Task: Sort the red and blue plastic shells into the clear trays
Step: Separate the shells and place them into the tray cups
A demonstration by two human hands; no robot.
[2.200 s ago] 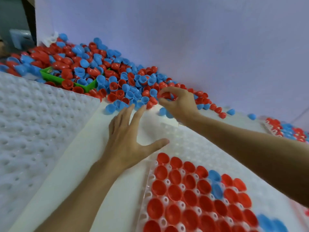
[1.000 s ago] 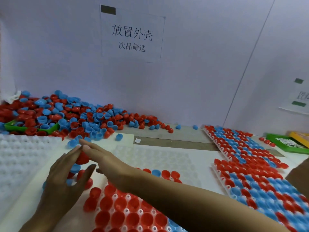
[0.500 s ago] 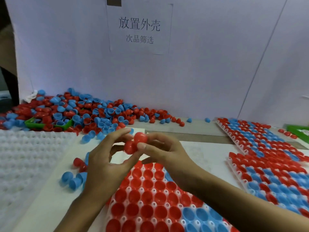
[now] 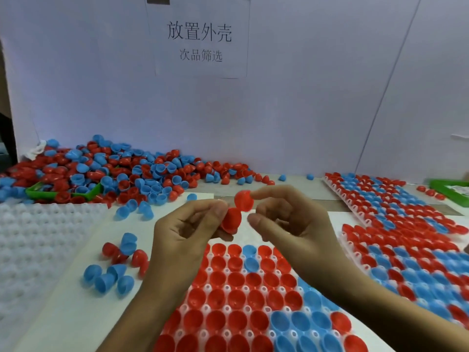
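Because each hand carries its own red shell above the near clear tray (image 4: 253,288), the likeliest slip is a drop: the right hand (image 4: 286,224) pinches the upper red shell (image 4: 244,200) only at its rim, between forefinger and thumb, and a smooth dome held that lightly could pop free and roll among the loose shells on the tabletop (image 4: 63,313). The left hand (image 4: 185,235) has its fingers curled round the lower red shell (image 4: 229,221), which touches the upper one; if the 2 are nested or stuck, pulling them apart sharply could fling one away. A shell set dome-up or askew would also sit badly in its cup.

Both shells are glossy, thin-walled red half-domes. The near tray is largely filled, open sides up, mostly red with patches of blue. A big mixed pile (image 4: 114,171) lies at the back left of the tabletop, and more filled trays (image 4: 406,224) sit to the right.
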